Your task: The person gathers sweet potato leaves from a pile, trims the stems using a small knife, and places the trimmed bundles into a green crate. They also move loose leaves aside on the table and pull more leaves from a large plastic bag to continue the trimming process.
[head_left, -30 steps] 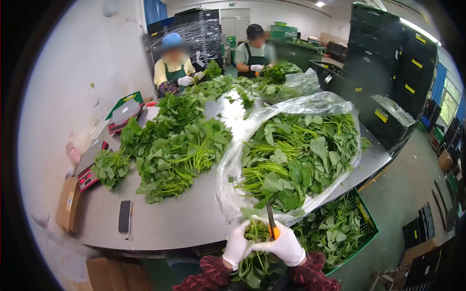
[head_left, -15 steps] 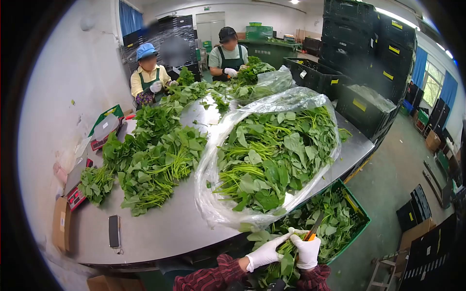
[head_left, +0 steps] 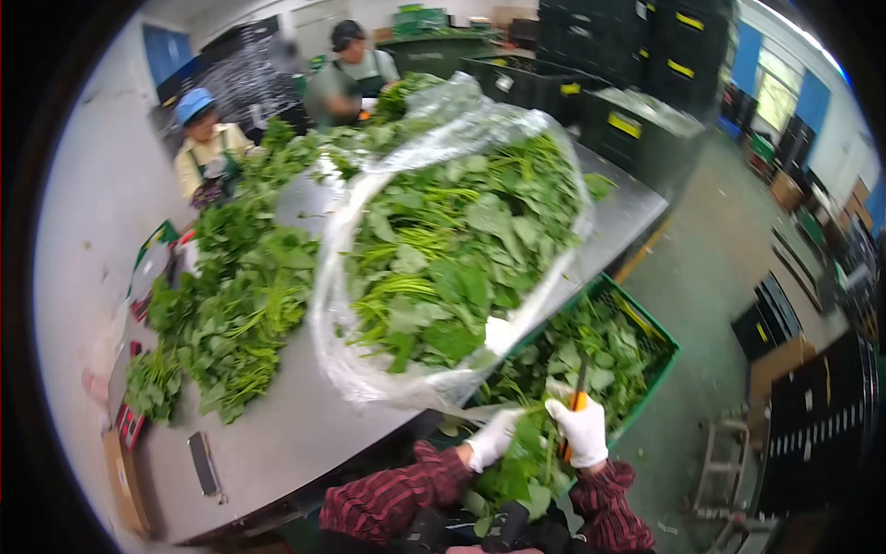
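My right fingers [head_left: 562, 415] are closed round the orange handle of a cutter [head_left: 579, 401], its dark blade pointing up, clear of my left fingers [head_left: 503, 425]. Those are bent at the other side of a leafy bunch [head_left: 526, 454]; leaves cover their tips, so I cannot tell how tightly they grip. The bunch hangs between my two gloves, below the blade, low in front of my body.

To handle it well, I judge, the left fingers should carry the weight, gathering the stems snugly without crushing the leaves, while the right ones mind the edge, which is best turned away from glove and sleeve.

Just beyond my hands is the green crate [head_left: 677, 350] of greens, below the edge of the desk [head_left: 277, 448]. The open plastic bag [head_left: 327, 323], full of greens, sits near too; its thin film calls for room around the blade.
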Tool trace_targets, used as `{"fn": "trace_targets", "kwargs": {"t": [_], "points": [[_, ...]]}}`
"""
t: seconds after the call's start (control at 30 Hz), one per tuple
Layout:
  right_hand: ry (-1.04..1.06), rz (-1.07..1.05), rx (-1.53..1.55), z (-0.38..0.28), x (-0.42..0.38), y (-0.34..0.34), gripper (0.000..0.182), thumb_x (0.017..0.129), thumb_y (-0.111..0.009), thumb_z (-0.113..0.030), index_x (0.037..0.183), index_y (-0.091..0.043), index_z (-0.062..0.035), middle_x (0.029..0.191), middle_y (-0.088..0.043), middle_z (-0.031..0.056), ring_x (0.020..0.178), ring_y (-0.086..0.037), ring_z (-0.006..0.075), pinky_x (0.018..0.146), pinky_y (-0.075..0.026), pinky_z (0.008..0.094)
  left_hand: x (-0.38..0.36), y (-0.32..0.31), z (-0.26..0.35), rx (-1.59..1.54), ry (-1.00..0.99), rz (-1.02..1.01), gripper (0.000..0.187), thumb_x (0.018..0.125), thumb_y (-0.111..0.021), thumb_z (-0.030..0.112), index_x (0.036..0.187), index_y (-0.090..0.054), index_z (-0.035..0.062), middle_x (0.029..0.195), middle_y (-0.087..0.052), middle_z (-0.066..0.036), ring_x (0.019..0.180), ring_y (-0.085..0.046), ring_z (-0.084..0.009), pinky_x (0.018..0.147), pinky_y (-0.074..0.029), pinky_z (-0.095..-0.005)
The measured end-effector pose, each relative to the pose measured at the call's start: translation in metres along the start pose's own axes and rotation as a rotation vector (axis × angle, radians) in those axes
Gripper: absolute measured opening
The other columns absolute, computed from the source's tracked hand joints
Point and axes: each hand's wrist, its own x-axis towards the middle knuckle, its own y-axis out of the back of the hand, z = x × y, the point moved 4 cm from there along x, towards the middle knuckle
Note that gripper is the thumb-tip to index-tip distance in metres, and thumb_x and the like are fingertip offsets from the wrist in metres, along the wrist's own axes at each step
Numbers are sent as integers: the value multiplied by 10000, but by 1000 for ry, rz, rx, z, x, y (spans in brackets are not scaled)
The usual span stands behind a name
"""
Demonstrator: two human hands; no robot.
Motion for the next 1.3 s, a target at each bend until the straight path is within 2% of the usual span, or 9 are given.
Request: {"fn": "trace_targets", "kwargs": {"t": [0.1,0.23,0.67,0.73,0.8,0.97,1.13,1.2,1.3], "points": [[209,145,96,-12,4,28,437,819,-672,-93,1206,-531,54,1217,-585,113,1062,-552,144,885,-434,258,-2,15,12,-115,119,158,316,776,-694,57,1069,-585,9,898,-604,13,767,-537,-59,665,-465,-230],[687,100,-735,8,8,39,348,755,-680,-124,1098,-621,-121,824,-638,122,731,-627,314,632,-514,350,-8,18,45,3,20,225,240,768,-691,77,983,-607,11,812,-591,22,697,-529,-54,615,-443,-217],[484,-36,-788,80,29,9,198,785,-570,-117,979,-597,-90,828,-638,159,744,-625,334,652,-497,408,-5,8,-2,-116,182,246,353,723,-703,85,1045,-605,-23,912,-642,-26,795,-570,-90,729,-466,-243],[179,-86,-1107,144,56,33,162,762,-583,-119,899,-616,-40,710,-626,191,677,-621,367,610,-493,436,-4,12,-6,-100,183,292,358,732,-697,95,1052,-604,-37,927,-654,-45,803,-580,-101,746,-468,-245],[24,-34,-1139,181,59,74,139,802,-569,-164,782,-611,-33,679,-620,197,665,-627,356,586,-491,443,-8,15,19,469,39,301,362,749,-682,117,1056,-599,-56,938,-672,-101,815,-597,-125,769,-470,-259],[311,134,-957,84,19,57,142,743,-598,-89,882,-579,-68,770,-626,153,699,-619,350,611,-487,432,4,11,37,1042,72,489,398,635,-714,263,922,-601,10,864,-638,-175,835,-595,-355,724,-469,-415],[499,66,-911,36,-11,15,147,777,-616,-114,908,-579,-58,715,-594,93,639,-613,284,556,-482,383,9,0,27,1245,-35,546,300,608,-710,216,815,-583,39,772,-609,-165,727,-587,-358,668,-466,-417],[436,24,-930,40,-12,10,331,778,-588,-69,1107,-569,-36,765,-611,113,693,-623,293,595,-490,379,8,-1,29,1241,66,543,313,597,-718,224,822,-593,46,769,-616,-155,744,-595,-342,682,-464,-402],[438,89,-998,55,-10,6,95,787,-584,-84,874,-569,-50,701,-594,118,637,-610,313,571,-487,393,6,-3,25,1275,16,572,318,598,-717,224,835,-600,48,779,-626,-144,762,-597,-326,698,-453,-396]]}}
